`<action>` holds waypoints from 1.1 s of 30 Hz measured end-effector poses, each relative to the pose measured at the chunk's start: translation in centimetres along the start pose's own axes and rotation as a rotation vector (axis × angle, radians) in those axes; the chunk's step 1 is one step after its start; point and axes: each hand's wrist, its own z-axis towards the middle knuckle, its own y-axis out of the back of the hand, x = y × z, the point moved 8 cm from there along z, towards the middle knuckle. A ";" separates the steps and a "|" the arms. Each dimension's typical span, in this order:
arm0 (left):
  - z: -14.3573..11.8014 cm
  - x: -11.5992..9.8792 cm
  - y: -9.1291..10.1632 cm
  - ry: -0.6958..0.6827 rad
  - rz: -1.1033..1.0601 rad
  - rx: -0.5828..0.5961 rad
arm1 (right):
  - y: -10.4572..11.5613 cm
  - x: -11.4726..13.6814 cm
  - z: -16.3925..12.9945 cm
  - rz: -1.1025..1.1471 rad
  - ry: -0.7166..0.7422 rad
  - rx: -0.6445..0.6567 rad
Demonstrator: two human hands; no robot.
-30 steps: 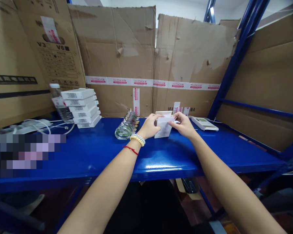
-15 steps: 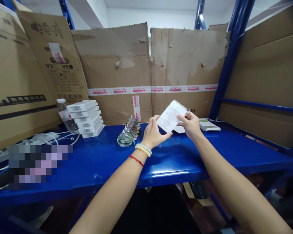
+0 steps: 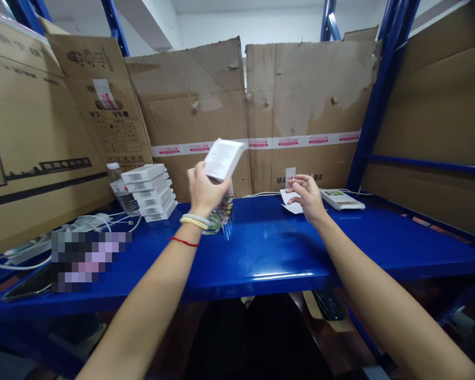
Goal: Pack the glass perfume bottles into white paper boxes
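Note:
My left hand (image 3: 207,190) is closed around a white box (image 3: 222,158) with small print on its face, held tilted above the shelf. Just behind and below it is a row of clear glass items (image 3: 217,217) with gold-coloured parts, partly hidden by the hand. My right hand (image 3: 307,198) is raised with fingers apart and nothing in it. Close to its fingertips, folded white papers (image 3: 292,207) lie on the blue shelf (image 3: 269,248). At the left rises a stack of several white boxes (image 3: 152,192) with barcode labels.
A plastic bottle (image 3: 121,187) stands behind the stack. White cables and a power strip (image 3: 35,249) lie at the left, near a blurred-out patch. Right of the papers lies a flat white box (image 3: 342,200). Cardboard sheets (image 3: 198,100) wall the back; blue posts (image 3: 388,89) frame the shelf.
My left hand has carried the white box leftward and up, toward the stack. My right hand has let go of the box and stays near the papers, its fingers now spread.

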 end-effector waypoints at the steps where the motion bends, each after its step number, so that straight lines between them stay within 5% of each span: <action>1: 0.9 1.7 0.9 0.037 0.029 -0.023 | -0.3 -0.1 -0.1 -0.033 0.005 0.016; 9: 7.8 13.1 11.3 0.197 0.120 -0.467 | -1.2 -0.7 -0.5 -0.281 0.027 0.096; 13: 10.5 15.9 13.8 0.297 0.205 -0.509 | -1.4 -0.8 -0.7 -0.368 0.037 0.124; 16: 11.4 17.0 13.7 0.355 0.283 -0.452 | -1.3 -1.0 -0.7 -0.409 0.046 0.117; 23: 11.3 18.2 10.6 0.436 0.437 -0.095 | -0.3 -1.2 -0.1 -0.385 0.040 0.023; 28: 11.0 17.9 10.6 0.409 0.450 -0.115 | 2.1 -0.5 0.3 -0.416 0.056 -0.209; 33: 10.0 15.6 10.8 0.307 0.321 -0.314 | 6.4 -0.9 0.9 -0.631 -0.033 -0.446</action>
